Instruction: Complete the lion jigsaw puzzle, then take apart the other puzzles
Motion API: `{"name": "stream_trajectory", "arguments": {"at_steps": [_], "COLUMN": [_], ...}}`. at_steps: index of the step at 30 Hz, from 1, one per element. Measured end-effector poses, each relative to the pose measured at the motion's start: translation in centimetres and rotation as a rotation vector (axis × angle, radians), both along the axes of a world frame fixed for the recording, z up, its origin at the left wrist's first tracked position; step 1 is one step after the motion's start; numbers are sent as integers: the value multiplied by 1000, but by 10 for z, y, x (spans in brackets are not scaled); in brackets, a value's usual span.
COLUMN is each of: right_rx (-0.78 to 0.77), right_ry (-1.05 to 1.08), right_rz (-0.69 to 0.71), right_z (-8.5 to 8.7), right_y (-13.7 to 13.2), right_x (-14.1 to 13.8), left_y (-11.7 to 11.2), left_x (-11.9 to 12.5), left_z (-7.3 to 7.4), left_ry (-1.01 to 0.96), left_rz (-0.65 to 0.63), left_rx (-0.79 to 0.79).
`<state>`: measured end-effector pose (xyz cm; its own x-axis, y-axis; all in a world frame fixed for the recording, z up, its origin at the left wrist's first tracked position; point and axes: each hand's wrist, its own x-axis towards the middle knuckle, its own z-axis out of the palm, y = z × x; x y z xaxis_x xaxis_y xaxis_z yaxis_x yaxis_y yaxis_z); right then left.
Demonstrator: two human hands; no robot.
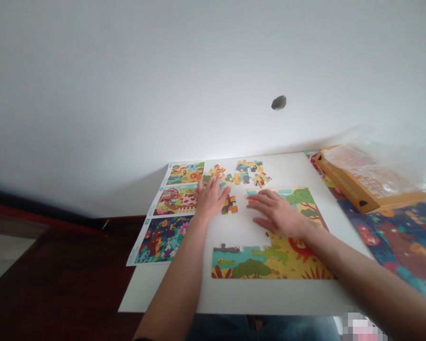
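As left hand (210, 199) and right hand (279, 214) spread open, empty, one puzzle piece (229, 205) between them

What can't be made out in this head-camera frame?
Head view:
Jigsaw puzzle: part hidden under the right hand.
Orange box: lettering blurred and too small, partly under clear plastic.
Bottom-right corner: a pixelated patch hides what is there.
Loose pieces: pictures too small to read.
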<state>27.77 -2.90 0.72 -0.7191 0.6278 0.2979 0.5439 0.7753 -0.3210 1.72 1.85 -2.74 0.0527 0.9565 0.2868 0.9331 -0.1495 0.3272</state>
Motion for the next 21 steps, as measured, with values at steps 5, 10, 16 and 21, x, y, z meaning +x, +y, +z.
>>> {"name": "stream_trajectory", "arguments": {"at_steps": [5, 10, 16, 21], "right_rx": [-71, -191, -206, -153], "right_ry": [-109, -135, -69, -13], "right_rz": [161, 154, 169, 212], "right_z": [-10, -15, -4, -2], "right_y": [-20, -14, -9, -10], "right_x": [-26, -25, -18, -17], "left_y": [6, 11, 12, 10], "left_x": [5, 4, -2, -5], "left_z": [-3, -1, -1, -1], "left_ry": [28, 24, 28, 41], "left_rz": [-46, -46, -50, -40], "left_rx": [-67, -27, 79, 78]}}
